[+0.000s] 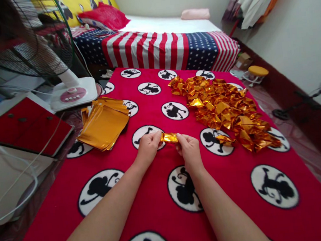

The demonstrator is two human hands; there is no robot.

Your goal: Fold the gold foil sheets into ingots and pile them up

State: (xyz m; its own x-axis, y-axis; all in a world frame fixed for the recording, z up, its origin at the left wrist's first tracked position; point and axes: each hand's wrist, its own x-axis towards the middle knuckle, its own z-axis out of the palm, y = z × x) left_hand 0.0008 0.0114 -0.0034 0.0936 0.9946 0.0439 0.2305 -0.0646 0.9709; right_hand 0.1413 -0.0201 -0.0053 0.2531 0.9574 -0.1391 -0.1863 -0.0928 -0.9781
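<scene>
A narrow folded strip of shiny gold foil paper (pixel 169 137) is stretched between my two hands, above the red cloth with monkey prints (pixel 154 167). My left hand (pixel 149 147) pinches its left end, and my right hand (pixel 189 148) pinches the right end. Off to the left lies a stack of flat gold foil sheets (pixel 104 125). To the right spreads a heap of folded gold foil pieces (pixel 219 106). One small folded gold piece (pixel 225 140) lies apart from the heap, close to my right hand.
A fan base (pixel 73 93) stands beyond the stack at the left, near a red panel (pixel 24 124) and loose white cables. A bed with a flag-patterned cover (pixel 146 48) runs along the back. A yellow stool (pixel 258 71) stands on the floor at the right.
</scene>
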